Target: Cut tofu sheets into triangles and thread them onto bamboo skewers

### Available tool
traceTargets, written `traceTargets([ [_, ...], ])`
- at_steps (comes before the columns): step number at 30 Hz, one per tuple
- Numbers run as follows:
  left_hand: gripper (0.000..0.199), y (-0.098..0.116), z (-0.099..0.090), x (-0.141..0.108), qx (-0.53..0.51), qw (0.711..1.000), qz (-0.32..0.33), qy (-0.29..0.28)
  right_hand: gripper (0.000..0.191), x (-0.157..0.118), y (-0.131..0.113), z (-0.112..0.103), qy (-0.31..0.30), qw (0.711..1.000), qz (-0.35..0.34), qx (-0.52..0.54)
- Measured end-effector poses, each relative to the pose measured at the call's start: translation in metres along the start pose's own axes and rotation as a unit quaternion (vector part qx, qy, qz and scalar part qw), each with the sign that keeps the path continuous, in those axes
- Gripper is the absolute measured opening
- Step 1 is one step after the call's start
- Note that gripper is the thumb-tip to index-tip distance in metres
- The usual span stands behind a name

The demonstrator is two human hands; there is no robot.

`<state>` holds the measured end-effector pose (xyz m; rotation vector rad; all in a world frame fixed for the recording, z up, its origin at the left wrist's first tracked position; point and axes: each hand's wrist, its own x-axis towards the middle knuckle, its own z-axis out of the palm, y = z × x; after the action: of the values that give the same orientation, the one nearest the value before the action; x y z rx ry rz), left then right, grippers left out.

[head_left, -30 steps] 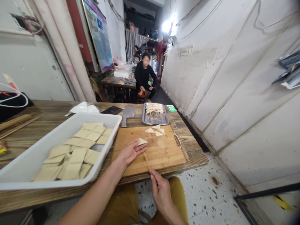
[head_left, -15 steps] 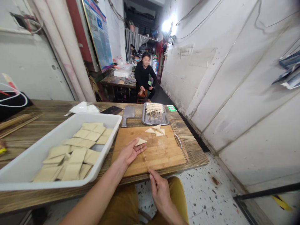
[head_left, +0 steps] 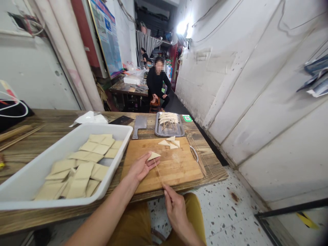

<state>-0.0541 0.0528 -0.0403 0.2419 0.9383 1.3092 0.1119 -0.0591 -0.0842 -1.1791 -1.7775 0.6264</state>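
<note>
The camera rides on the person's head, above the near edge of the wooden table (head_left: 55, 118), facing forward and tipped down. The left hand (head_left: 138, 167) and right hand (head_left: 175, 210) sit close below it at the bottom of the frame, while the narrow passage (head_left: 169, 102) stretches away toward the far end.

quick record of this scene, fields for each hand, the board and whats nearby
left hand: holds a pale tofu triangle
right hand: pinches the lower end of a thin bamboo skewer
board: brown wooden cutting board, three more triangles on it
nearby: white plastic tray of tofu pieces, steel cleaver, steel tray of skewered tofu
</note>
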Motion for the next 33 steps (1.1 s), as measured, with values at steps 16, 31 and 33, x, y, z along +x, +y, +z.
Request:
traceTargets([
  [16, 0.011, -0.002, 0.001, -0.003, 0.006, 1.000, 0.029, -0.007, 0.035, 0.002, -0.005, -0.001, -0.012, 1.000, -0.013, -0.014],
  [31, 0.007, -0.006, 0.006, -0.003, 0.023, 0.999, 0.043, 0.023, 0.035, -0.006, -0.008, -0.004, -0.010, 1.000, -0.019, -0.016],
  [33, 0.007, -0.005, 0.006, -0.003, 0.028, 0.999, 0.040, 0.020, 0.035, -0.005, -0.008, -0.003, -0.011, 1.000, -0.017, -0.015],
])
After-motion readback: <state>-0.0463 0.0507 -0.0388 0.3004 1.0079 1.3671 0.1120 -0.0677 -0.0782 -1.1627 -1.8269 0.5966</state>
